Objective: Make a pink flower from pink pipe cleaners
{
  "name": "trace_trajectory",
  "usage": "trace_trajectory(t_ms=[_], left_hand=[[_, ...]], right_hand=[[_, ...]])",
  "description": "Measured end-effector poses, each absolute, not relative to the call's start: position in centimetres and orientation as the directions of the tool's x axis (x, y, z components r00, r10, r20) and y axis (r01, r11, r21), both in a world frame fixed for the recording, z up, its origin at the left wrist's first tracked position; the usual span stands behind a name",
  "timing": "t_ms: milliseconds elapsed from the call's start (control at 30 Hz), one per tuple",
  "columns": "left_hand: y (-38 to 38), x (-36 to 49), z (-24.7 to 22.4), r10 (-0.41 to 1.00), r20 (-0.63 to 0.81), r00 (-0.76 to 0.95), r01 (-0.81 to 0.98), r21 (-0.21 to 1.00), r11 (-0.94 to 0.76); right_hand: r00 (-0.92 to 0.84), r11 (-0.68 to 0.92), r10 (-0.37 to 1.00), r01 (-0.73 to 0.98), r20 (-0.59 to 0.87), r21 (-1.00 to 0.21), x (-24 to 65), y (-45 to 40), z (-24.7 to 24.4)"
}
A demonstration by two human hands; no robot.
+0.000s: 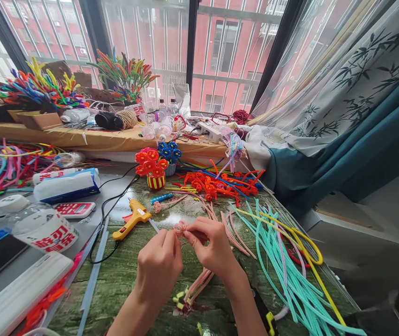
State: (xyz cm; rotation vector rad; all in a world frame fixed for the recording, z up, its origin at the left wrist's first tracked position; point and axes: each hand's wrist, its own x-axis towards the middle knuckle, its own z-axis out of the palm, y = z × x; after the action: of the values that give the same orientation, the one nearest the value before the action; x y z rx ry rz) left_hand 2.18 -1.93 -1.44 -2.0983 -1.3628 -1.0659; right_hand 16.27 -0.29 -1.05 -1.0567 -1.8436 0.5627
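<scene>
Between my two hands is a small pink pipe-cleaner flower (180, 227), its loops bunched together. My left hand (160, 256) is closed on its left side, and my right hand (208, 240) pinches it from the right. A similar pink flower (157, 206) with a stem lies just beyond, beside a blue tube (161, 199). Loose pink pipe cleaners (234, 233) spread to the right of my hands. Below them, more pink stems lie by small yellow pieces (181, 296). A yellow glue gun (132, 219) rests on its side to the left, a glue stick in its back.
A pot of red flowers (152, 168) and a pot of blue flowers (169, 158) stand at the back. Orange-red pipe cleaners (208, 184) heap beside them. Turquoise pipe cleaners (276, 261) cover the right. A plastic bottle (41, 224) and white power bank-like box (24, 291) occupy the left.
</scene>
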Motion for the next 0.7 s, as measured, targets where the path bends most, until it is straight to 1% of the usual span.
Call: trace_trajectory(t_ms=[167,267,400,500,567,633,700], left_hand=[[-1.9,2.2,-1.5,0.573,0.787,0.23,0.901,0.05,-0.43],[-1.7,2.0,-1.6,0.567,0.795,0.215,0.889,0.082,-0.451],[-1.5,1.6,-1.3,0.614,0.77,0.172,0.826,0.227,-0.517],[-1.5,1.1,-0.7,0.689,0.72,0.083,0.793,0.371,-0.484],[-1.5,0.7,-0.3,0.74,0.672,0.03,0.759,0.467,-0.455],[-1.4,0.4,0.1,0.786,0.617,0.038,0.695,0.549,-0.465],[-1.2,0.2,0.5,0.813,0.574,0.098,0.615,0.607,-0.503]], right_hand=[[-0.211,0.524,0.851,0.41,0.481,-0.747,16.2,-0.3,-0.9],[-0.198,0.521,0.853,0.395,0.484,-0.757,16.2,-0.2,-0.9],[-0.107,0.459,0.886,0.342,0.451,-0.82,16.6,0.0,-1.0],[-0.049,0.346,0.938,0.207,0.344,-0.915,16.9,0.3,-1.2],[-0.041,0.265,0.964,0.099,0.262,-0.959,17.2,0.5,-1.3],[-0.059,0.201,0.978,0.011,0.2,-0.98,17.5,0.7,-1.4],[-0.103,0.157,0.981,-0.053,0.162,-0.986,17.7,0.8,-1.5]])
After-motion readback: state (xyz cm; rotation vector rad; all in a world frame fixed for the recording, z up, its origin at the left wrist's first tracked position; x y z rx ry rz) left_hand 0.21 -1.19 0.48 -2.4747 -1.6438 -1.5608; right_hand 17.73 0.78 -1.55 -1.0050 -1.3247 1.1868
